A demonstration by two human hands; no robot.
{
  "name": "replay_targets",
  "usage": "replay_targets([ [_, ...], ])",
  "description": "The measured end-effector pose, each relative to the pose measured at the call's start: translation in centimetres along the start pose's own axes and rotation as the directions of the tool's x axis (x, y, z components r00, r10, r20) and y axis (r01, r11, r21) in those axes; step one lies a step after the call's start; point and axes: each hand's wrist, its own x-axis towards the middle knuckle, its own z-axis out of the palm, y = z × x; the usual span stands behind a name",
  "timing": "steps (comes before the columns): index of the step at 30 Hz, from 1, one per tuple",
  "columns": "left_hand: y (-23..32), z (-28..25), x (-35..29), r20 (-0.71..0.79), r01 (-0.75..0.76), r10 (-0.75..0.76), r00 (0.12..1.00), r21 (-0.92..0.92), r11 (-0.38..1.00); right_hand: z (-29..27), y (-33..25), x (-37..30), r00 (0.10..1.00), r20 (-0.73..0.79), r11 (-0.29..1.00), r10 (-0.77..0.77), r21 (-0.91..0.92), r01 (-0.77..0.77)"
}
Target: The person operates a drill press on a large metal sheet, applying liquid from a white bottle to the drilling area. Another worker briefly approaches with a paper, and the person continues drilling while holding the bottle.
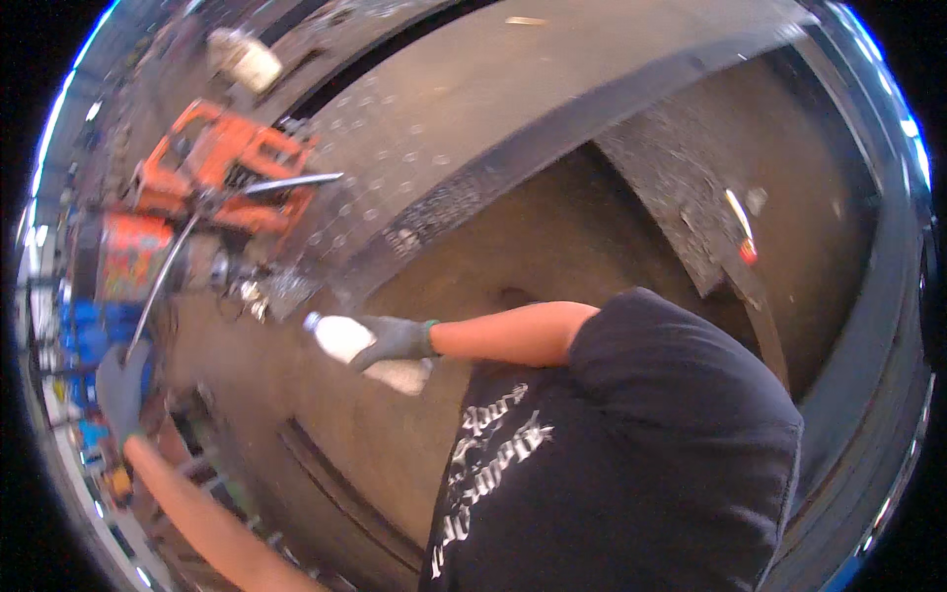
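My right hand (397,340), in a grey glove, is wrapped round a white plastic bottle (342,337) with a blue cap. The bottle lies tilted in front of my dark shirt, its cap end toward the left, and its lower end is pale. On the far left, my gloved left hand (120,390) is closed round the lower end of a thin metal rod (163,271). The rod slants up to a shiny crossbar (291,184), which overlaps an orange plastic crate (222,148). Whether rod and crossbar are one piece I cannot tell.
A dark steel beam (552,128) crosses the floor, with a rough dark plate (656,173) beyond it. A red-and-white object (742,232) lies near that plate. A pale container (245,61) is at the upper left; blurred blue items (89,331) stand at the left edge.
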Motion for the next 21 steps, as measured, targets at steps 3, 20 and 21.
replay_targets([
  [3, 3.7, 0.9, 2.5, -0.016, -0.064, 0.065, 0.998, 0.030, 0.997, -1.3, 0.9, 0.6, 0.997, -0.067, 0.999, -0.050, 0.005, 0.050],
  [20, 2.9, 0.5, 0.4, -0.044, -0.016, 0.020, 0.999, 0.090, 0.996, -0.7, 1.4, 1.1, 0.980, -0.086, 0.976, 0.178, -0.115, -0.187],
  [21, 3.1, 0.4, 0.4, -0.030, -0.011, 0.015, 0.999, 0.114, 0.993, -0.7, 1.2, 0.9, 0.974, -0.090, 0.971, 0.208, -0.097, -0.217],
])
